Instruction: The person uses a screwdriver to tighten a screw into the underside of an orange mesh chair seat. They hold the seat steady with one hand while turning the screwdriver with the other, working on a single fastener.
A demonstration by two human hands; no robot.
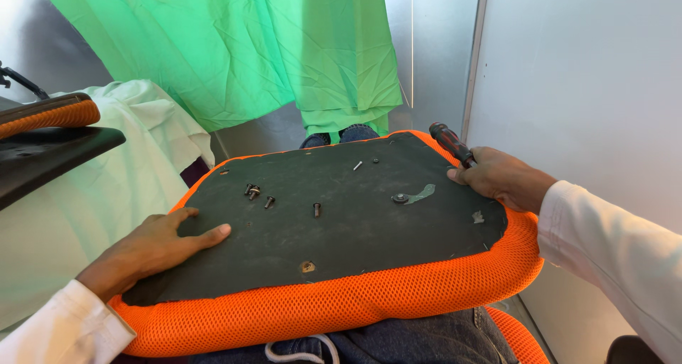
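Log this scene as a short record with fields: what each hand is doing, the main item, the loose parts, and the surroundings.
Left hand: flat on the black underside, fingers spread
Right hand: grips a screwdriver at the far right edge
Main item: orange mesh seat cushion, upside down on the lap
Loose parts: bolts and a washer lying on the black underside
Surroundings: green cloth behind, white panel at right

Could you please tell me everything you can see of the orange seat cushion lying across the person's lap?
The seat cushion lies upside down across the lap, its padded edge covered in bright orange mesh. Its underside is a black fabric panel with a small hole near the front and a few torn spots. Loose bolts and a washer lie on it. The left hand rests flat on its near corner; the right hand holds the far edge, gripping a screwdriver.
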